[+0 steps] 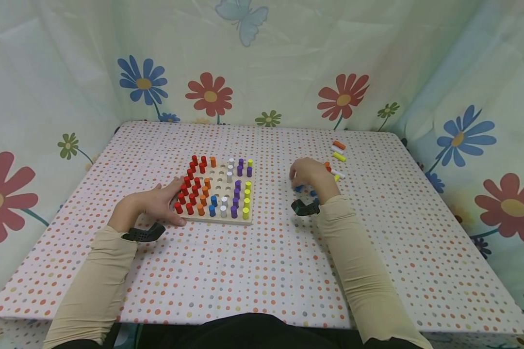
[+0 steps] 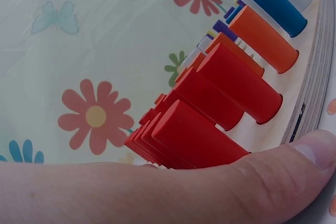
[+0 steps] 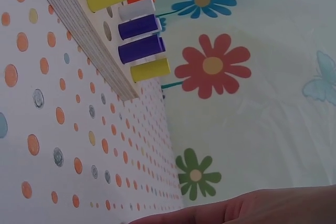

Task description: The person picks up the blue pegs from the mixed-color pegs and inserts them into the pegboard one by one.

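A wooden pegboard point(image 1: 214, 221) stands left of centre, with rows of red, orange, blue, white, purple and yellow pegs upright in it and bare holes in the middle. My left hand point(image 1: 157, 201) rests against its left side, fingers spread. In the left wrist view the thumb point(image 2: 273, 179) presses at the front edge beside the red pegs point(image 2: 241, 85). To the right of the board, my right hand point(image 1: 312, 173) reaches down with bent fingers over blue pegs point(image 1: 299, 188). I cannot tell whether its fingertips pinch one.
Loose pegs lie behind and beside the right hand, among them an orange peg point(image 1: 339, 144), a yellow peg point(image 1: 339, 157) and a white peg point(image 1: 338, 173). A dotted cloth point(image 1: 262, 271) covers the table. Flowered curtains point(image 1: 284, 63) enclose its back and sides.
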Available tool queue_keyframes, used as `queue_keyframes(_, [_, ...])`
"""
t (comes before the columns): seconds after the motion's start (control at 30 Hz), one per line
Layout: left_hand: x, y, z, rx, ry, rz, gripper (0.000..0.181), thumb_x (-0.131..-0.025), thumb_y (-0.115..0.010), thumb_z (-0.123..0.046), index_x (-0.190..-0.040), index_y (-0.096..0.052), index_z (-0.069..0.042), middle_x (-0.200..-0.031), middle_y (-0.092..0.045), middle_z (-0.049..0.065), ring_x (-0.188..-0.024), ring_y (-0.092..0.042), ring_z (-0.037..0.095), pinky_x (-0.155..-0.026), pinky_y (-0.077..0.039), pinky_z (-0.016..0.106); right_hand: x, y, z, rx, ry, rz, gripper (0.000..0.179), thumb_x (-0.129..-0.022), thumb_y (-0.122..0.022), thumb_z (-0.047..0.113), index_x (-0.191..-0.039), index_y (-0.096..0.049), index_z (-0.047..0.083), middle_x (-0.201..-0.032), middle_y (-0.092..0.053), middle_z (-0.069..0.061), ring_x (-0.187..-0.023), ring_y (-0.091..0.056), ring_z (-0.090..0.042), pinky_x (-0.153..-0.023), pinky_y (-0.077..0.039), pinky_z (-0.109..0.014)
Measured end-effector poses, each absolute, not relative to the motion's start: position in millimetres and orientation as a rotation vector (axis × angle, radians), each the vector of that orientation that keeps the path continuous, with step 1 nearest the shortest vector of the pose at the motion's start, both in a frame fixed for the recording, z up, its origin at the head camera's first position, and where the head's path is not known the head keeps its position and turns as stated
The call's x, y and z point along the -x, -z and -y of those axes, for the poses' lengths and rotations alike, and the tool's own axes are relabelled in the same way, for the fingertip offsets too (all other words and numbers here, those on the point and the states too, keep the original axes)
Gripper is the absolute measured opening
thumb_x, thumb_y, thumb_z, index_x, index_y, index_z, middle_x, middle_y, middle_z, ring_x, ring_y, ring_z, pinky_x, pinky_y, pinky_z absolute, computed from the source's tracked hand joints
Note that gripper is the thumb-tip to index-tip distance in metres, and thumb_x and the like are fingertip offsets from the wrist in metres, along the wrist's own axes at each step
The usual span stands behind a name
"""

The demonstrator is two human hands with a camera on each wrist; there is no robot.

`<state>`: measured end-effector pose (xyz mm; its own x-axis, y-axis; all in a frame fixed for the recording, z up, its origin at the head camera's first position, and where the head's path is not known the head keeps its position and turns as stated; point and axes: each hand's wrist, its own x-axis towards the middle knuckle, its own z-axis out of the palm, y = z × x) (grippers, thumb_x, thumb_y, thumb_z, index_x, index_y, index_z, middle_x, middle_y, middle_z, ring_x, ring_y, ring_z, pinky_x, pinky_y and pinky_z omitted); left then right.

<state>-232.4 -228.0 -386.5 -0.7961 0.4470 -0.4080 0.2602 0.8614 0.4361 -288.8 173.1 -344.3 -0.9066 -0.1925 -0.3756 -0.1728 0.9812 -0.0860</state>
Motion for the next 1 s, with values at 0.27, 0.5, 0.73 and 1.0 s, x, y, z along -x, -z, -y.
queue_keyframes(0.27, [231.9,385.9,227.2,-0.505,-0.497,-2.523,0.133,-0.068,-0.078,-0.057,-0.151,0.010,-0.002,-0.158,0.009,0.023,-0.147,0.008,0.036,-0.116,0.005,0.059,288.8,344.3,-171.3,0.192,0.075,-2.741,0.026,-0.087,-0.068,0.018,-0.112,-0.066,0.011,-0.119,-0.061,-0.011,-0.099,-0.055,-0.024,-0.085,-0.050,-0.042])
queue_keyframes(0.5, [231.9,385.9,227.3,-0.502,-0.490,-2.519,0.133,-0.068,-0.077,-0.058,-0.151,0.010,-0.002,-0.158,0.010,0.023,-0.147,0.009,0.036,-0.116,0.005,0.060,288.1,345.7,-174.7,0.158,0.098,-2.772,0.028,-0.090,-0.063,0.016,-0.118,-0.064,0.011,-0.125,-0.059,-0.014,-0.099,-0.056,-0.025,-0.085,-0.050,-0.043])
queue_keyframes(0.73, [231.1,384.2,227.1,-0.500,-0.497,-2.512,0.133,-0.068,-0.078,-0.057,-0.151,0.011,-0.003,-0.158,0.012,0.023,-0.147,0.009,0.036,-0.116,0.006,0.059,287.1,345.3,-177.5,0.175,0.113,-2.804,0.025,-0.095,-0.056,0.013,-0.117,-0.065,0.007,-0.129,-0.057,-0.017,-0.108,-0.056,-0.029,-0.095,-0.047,-0.046])
queue_keyframes(1.0, [230.9,385.0,226.8,-0.500,-0.495,-2.515,0.133,-0.068,-0.077,-0.058,-0.151,0.011,-0.003,-0.158,0.011,0.023,-0.147,0.009,0.036,-0.116,0.006,0.060,287.2,344.5,-180.3,0.178,0.137,-2.799,0.024,-0.096,-0.051,0.006,-0.113,-0.067,0.004,-0.126,-0.059,-0.017,-0.104,-0.055,-0.027,-0.091,-0.049,-0.041])
